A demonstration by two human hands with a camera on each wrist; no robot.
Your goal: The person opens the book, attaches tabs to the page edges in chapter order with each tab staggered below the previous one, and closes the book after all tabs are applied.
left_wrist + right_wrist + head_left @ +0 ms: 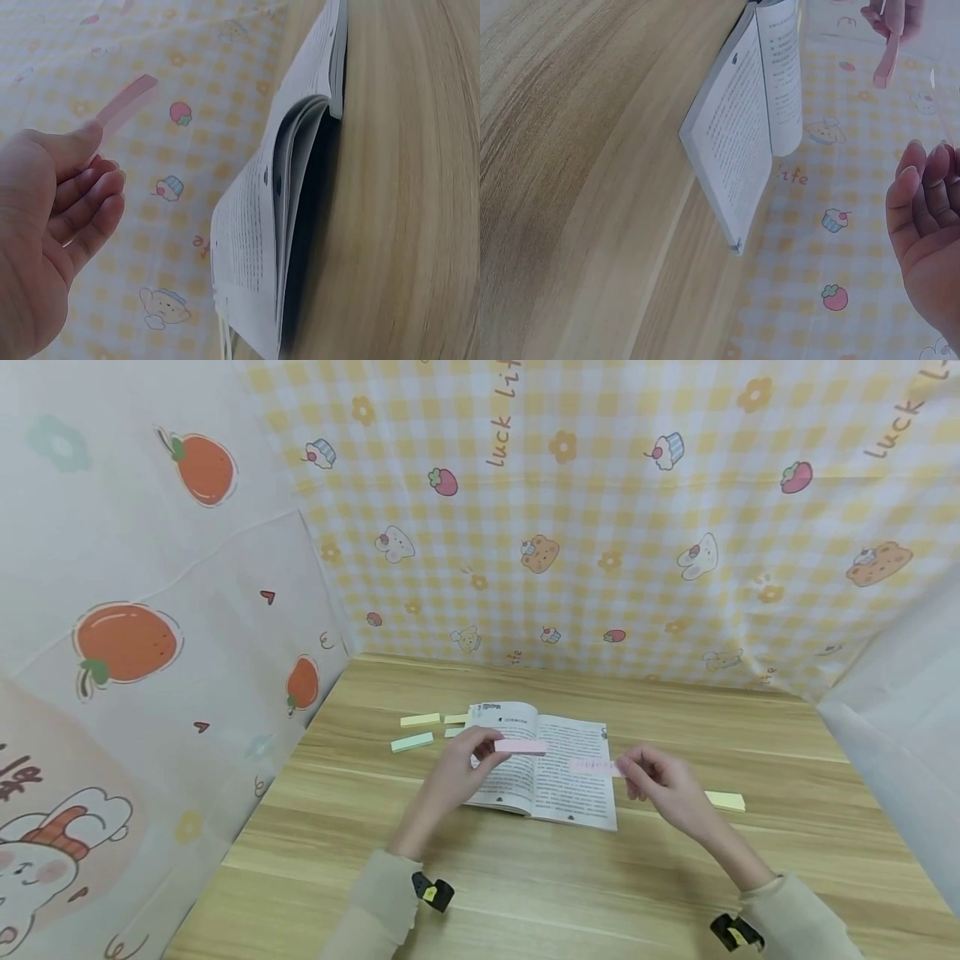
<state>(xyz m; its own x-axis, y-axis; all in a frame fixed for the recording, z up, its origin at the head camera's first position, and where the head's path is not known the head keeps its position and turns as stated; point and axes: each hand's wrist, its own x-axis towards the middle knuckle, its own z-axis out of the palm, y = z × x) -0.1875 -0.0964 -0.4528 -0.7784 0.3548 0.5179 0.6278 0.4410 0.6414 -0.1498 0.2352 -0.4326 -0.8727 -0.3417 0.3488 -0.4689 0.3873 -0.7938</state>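
Between thumb and fingers, my left hand (463, 767) pinches one end of a pink sticky-note pad (521, 747), held up over the left page of an open book (573, 802). The pad (129, 99) points away from the thumb in the left wrist view. My right hand (666, 783) pinches a thin, see-through pink sticky-note strip (591, 767) by its right end, over the right page. Strip and pad are apart, with a short gap between their ends. In the right wrist view the right hand's (930, 232) fingers are curled, and the strip shows only faintly.
Left of the book lie a yellow sticky-note pad (420, 720) and a green one (412, 742). Another yellow piece (455, 719) sits at the book's left edge. A pale yellow pad (725, 801) lies beyond the right hand. Patterned cloth (570, 510) hangs behind the wooden table (510, 893).
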